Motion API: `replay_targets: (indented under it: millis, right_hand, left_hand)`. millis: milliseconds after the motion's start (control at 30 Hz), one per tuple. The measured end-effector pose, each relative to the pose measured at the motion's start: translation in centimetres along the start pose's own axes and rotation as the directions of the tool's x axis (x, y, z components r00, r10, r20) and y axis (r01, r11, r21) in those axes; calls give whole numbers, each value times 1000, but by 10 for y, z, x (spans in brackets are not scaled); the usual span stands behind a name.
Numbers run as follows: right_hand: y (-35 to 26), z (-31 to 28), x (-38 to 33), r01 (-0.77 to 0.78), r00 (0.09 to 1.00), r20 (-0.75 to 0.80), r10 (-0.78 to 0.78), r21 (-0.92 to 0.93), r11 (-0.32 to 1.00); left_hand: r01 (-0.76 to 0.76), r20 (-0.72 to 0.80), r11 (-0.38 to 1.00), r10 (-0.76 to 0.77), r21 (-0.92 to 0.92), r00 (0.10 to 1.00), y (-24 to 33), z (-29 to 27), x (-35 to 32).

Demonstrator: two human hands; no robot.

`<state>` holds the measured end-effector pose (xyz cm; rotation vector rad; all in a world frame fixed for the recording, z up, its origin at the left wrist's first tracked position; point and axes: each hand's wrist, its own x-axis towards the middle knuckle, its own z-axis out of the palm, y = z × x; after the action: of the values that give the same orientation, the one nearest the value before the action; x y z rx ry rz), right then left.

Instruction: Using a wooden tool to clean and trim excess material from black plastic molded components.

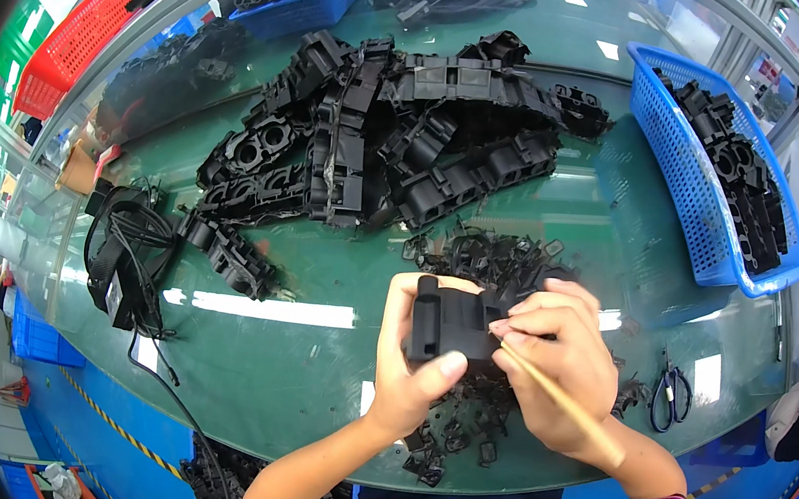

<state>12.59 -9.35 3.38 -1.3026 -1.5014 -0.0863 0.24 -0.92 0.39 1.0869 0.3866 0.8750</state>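
A black moulded plastic part sits in my left hand, with the thumb pressed along its near side and the fingers behind it. My right hand grips a thin tan wooden stick, held like a pen. The stick's tip end meets the right edge of the part, where my fingers hide the exact contact. Small black plastic scraps lie heaped just behind my hands, and more scraps are scattered beneath and in front of them.
A large pile of black moulded parts covers the table's far middle. At right stands a blue basket of black parts. Snips lie right of my hand. A black device with coiled cable sits left. A red basket is beyond.
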Motion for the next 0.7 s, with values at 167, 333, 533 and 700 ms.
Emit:
replay_targets:
  millis: [167, 333, 533, 700]
  right_hand:
    - [8, 4, -2, -367, 922, 132, 363, 596, 714]
    - [17, -6, 8, -415, 909, 293, 297, 574, 705]
    - [27, -10, 5, -504, 863, 410, 295, 649, 570]
    - [24, -7, 5, -459, 888, 323, 327, 597, 658]
  left_hand:
    - [204, -46, 970, -212, -132, 976, 3, -3, 0]
    - [273, -14, 955, -276, -117, 961, 4, -5, 2]
    - [360, 26, 933, -360, 15, 933, 2, -11, 5]
    - [235, -9, 966, -236, 109, 972, 10, -9, 8]
